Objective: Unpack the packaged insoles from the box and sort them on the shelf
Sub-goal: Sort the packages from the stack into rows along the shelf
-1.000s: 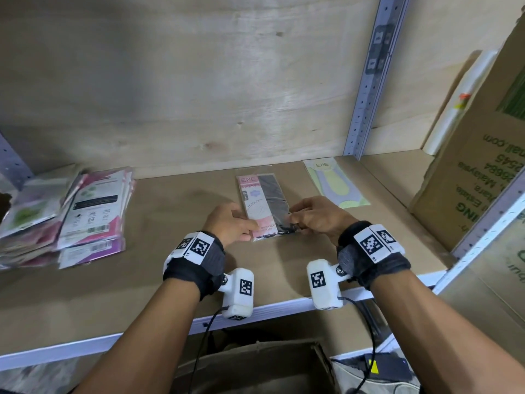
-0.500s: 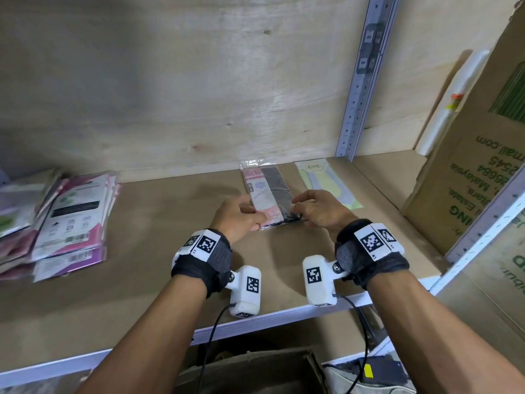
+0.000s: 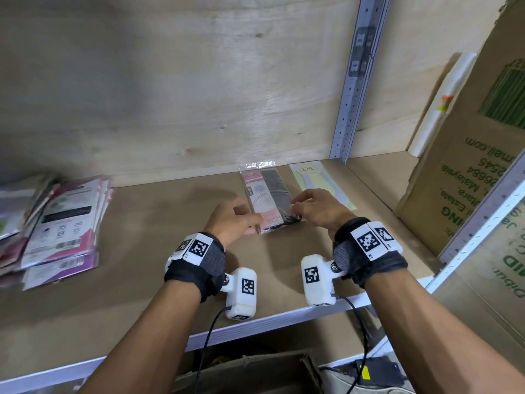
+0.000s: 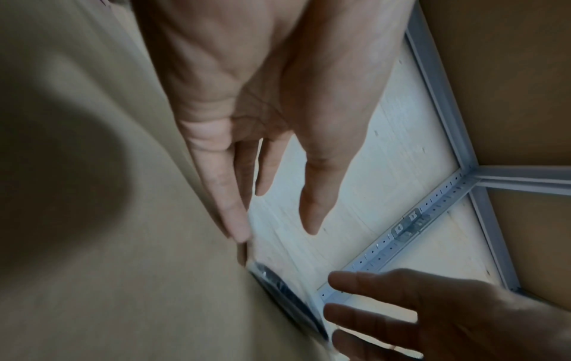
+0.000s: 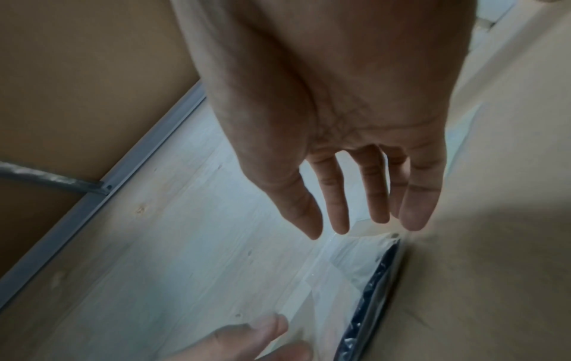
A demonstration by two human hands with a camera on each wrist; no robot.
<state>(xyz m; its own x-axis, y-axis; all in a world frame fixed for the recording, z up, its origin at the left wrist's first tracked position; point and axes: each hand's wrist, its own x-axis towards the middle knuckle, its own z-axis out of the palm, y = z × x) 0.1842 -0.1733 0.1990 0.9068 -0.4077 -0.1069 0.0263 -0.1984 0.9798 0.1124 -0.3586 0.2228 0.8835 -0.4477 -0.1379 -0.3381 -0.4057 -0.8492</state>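
Observation:
A pink and black packaged insole (image 3: 268, 199) lies flat on the wooden shelf (image 3: 136, 268), its far end close to the back wall. My left hand (image 3: 250, 223) is at its near left edge and my right hand (image 3: 295, 207) at its near right edge. In the left wrist view the left hand's fingers (image 4: 235, 210) are straight, with a fingertip down on the shelf by the pack's edge (image 4: 287, 295). In the right wrist view the right hand's fingers (image 5: 414, 205) hang straight just above the pack (image 5: 370, 293). Neither hand grips it.
A yellow-green insole pack (image 3: 322, 180) lies just right of it. A stack of pink and white packs (image 3: 62, 223) sits at the far left. A grey shelf post (image 3: 352, 89) rises behind, a large cardboard box (image 3: 468, 172) stands right, and an open box (image 3: 250, 373) sits below.
Both hands slid the pink and black pack back toward the wall beside the yellow-green pack, then let go; their fingers are straight now.

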